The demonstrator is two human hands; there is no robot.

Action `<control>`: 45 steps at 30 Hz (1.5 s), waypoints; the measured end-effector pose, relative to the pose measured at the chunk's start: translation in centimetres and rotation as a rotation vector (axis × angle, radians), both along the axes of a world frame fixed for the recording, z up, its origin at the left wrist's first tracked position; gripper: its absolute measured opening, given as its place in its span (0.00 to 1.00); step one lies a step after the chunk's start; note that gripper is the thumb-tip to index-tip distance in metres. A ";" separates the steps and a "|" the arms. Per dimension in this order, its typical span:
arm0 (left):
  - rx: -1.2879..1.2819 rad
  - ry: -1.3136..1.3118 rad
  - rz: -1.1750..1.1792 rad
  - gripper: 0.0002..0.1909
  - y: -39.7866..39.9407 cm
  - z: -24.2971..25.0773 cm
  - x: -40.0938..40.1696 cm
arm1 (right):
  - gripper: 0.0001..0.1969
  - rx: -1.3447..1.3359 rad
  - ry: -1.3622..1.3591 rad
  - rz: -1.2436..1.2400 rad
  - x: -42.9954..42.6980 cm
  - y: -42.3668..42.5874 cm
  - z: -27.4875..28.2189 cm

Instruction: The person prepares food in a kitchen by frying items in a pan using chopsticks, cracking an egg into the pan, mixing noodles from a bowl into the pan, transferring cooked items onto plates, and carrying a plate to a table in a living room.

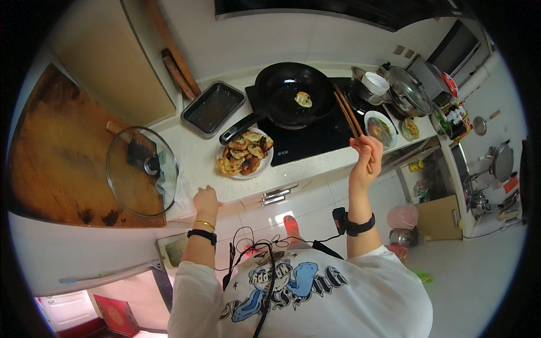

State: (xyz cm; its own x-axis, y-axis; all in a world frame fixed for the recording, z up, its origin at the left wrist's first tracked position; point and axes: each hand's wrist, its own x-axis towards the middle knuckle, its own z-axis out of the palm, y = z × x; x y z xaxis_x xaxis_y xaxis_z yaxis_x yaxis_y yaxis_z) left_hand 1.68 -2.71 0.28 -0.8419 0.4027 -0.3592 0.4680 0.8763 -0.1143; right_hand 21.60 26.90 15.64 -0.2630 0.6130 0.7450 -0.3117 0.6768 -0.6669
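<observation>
A pair of wooden chopsticks (349, 113) is held in my right hand (367, 158), their tips beside the right rim of a black wok (270, 86). Inside the wok lies one browned fried piece of food (303, 99), apart from the chopsticks. My left hand (206, 198) is at the front edge of the white countertop (198, 169), its fingers partly hidden and no object visible in it. Just beyond it, a white plate (245, 176) bears a heap of browned fried pieces (245, 152), under the end of the wok's handle (243, 126).
A black rectangular tray (214, 107) sits left of the induction cooktop (315, 148). A glass lid (127, 177) stands over the wooden board (63, 169) at left. To the right are a covered bowl (380, 130), a metal pot with a white bowl (375, 83) and a large lidded pot (408, 91).
</observation>
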 end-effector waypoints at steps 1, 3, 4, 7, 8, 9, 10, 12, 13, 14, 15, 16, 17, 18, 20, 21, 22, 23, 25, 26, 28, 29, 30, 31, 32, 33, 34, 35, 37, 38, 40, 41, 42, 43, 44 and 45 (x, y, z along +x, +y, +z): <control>0.028 0.023 0.015 0.30 -0.2 -0.1 0.1 | 0.12 0.000 0.017 -0.001 0.0 -0.3 0.2; 0.149 0.066 0.000 0.28 -1.0 -0.4 0.4 | 0.12 -0.002 0.012 -0.008 0.3 -0.2 0.4; 0.269 0.127 -0.020 0.26 -1.9 -0.5 0.6 | 0.12 0.020 0.026 0.015 0.4 -0.1 0.6; 0.830 0.140 -0.028 0.24 -3.5 -5.9 -0.8 | 0.12 0.060 0.038 0.065 1.0 0.8 1.3; 0.884 -0.106 0.103 0.24 -2.1 -4.9 -0.5 | 0.12 0.050 0.040 0.074 1.2 1.5 1.3; 1.121 -0.337 0.331 0.23 -1.0 -4.7 0.2 | 0.12 0.038 0.047 0.088 1.2 2.2 1.1; 1.356 -0.563 0.564 0.23 0.1 -4.6 1.0 | 0.12 0.045 0.043 0.091 1.1 2.9 1.2; 1.482 -0.915 0.856 0.18 3.5 -1.2 1.8 | 0.13 0.060 0.054 0.083 1.4 4.6 1.8; 1.564 -1.028 0.861 0.17 3.8 -1.8 1.4 | 0.14 0.059 0.057 0.122 1.6 5.2 2.5; 1.646 -1.143 0.857 0.17 4.0 -2.8 1.1 | 0.14 0.071 0.064 0.115 1.9 5.4 3.2; 1.650 -1.121 0.868 0.17 4.8 -3.6 1.2 | 0.14 0.087 0.069 0.093 2.4 6.0 3.6; 1.632 -1.057 0.915 0.17 5.6 -3.9 1.3 | 0.15 0.114 0.049 0.073 3.1 6.8 3.8; 1.611 -0.994 0.961 0.17 6.1 -4.3 1.3 | 0.15 0.141 0.029 0.051 3.9 7.6 3.9; 1.685 -0.991 1.015 0.18 6.9 -4.6 1.5 | 0.16 0.110 0.026 0.031 4.8 8.3 3.9; 1.724 -0.935 1.078 0.18 7.9 -4.5 1.8 | 0.16 0.119 0.008 0.015 6.7 10.1 3.3; 1.772 -0.880 1.147 0.19 8.4 -4.5 2.2 | 0.16 0.136 -0.014 0.006 7.6 10.9 3.2; 1.769 -0.879 1.143 0.19 8.6 -5.1 2.3 | 0.16 0.141 -0.018 0.021 8.2 11.5 2.9; 1.833 -0.828 1.155 0.19 8.2 -6.2 2.0 | 0.16 0.139 -0.015 0.018 8.4 11.9 2.8; 1.891 -0.792 1.154 0.19 7.8 -7.5 1.7 | 0.16 0.142 -0.045 -0.012 8.5 12.4 2.9; 1.863 -0.757 1.147 0.17 7.2 -7.9 1.7 | 0.15 0.148 -0.042 -0.012 8.1 12.6 3.0; 1.868 -0.696 1.141 0.09 7.0 -7.2 2.3 | 0.15 0.156 -0.012 0.003 7.3 13.3 2.8; 1.864 -0.703 1.134 0.09 6.8 -7.0 2.5 | 0.15 0.161 -0.014 0.005 6.9 13.4 2.8; 1.880 -0.695 1.178 0.10 6.2 -6.6 2.8 | 0.15 0.151 0.000 0.021 6.4 13.3 3.1; 1.897 -0.684 1.223 0.10 5.4 -6.4 3.0 | 0.15 0.150 0.003 0.022 6.0 13.3 3.2; 1.869 -0.688 1.183 0.14 4.6 -6.2 3.1 | 0.15 0.146 0.019 0.045 5.6 13.3 3.1; 1.876 -0.679 1.184 0.14 4.1 -6.2 3.2 | 0.15 0.145 0.035 0.073 5.2 13.4 3.2; 1.889 -0.683 1.213 0.16 3.6 -6.2 3.3 | 0.15 0.163 0.028 0.071 4.8 13.2 3.7; 1.902 -0.688 1.243 0.18 3.4 -6.4 3.4 | 0.15 0.165 0.031 0.078 4.6 13.4 3.7; 1.869 -0.578 1.286 0.19 1.7 -5.6 3.6 | 0.16 0.128 0.013 0.088 4.4 12.1 2.9; 1.839 -0.476 1.325 0.19 1.0 -5.4 3.7 | 0.15 0.123 0.014 0.093 4.4 11.5 2.6; 1.894 -0.460 1.277 0.20 -0.6 -6.3 3.7 | 0.15 0.124 0.035 0.107 3.8 11.2 2.8; 1.940 -0.455 1.222 0.21 -1.4 -6.7 3.6 | 0.15 0.123 0.054 0.110 3.6 11.2 2.8; 1.944 -0.449 1.231 0.21 -1.5 -6.8 3.5 | 0.15 0.124 0.051 0.119 3.5 11.5 2.9; 1.876 -0.463 1.197 0.20 -1.6 -6.9 3.2 | 0.15 0.111 0.054 0.113 3.4 12.0 2.9; 1.807 -0.477 1.163 0.19 -1.7 -6.9 2.8 | 0.15 0.096 0.057 0.108 3.3 12.5 2.9; 1.797 -0.472 1.173 0.19 -2.0 -6.6 2.5 | 0.15 0.086 0.050 0.111 3.5 12.8 2.4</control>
State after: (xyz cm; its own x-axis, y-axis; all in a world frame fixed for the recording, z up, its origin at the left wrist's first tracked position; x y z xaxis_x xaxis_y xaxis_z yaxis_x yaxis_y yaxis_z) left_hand 4.18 -4.68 -6.30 -0.8725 -0.0325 -0.4876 -0.4602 -0.2811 0.8421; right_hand 25.10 39.65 18.03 -0.2874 0.5151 0.8075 -0.4192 0.6904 -0.5896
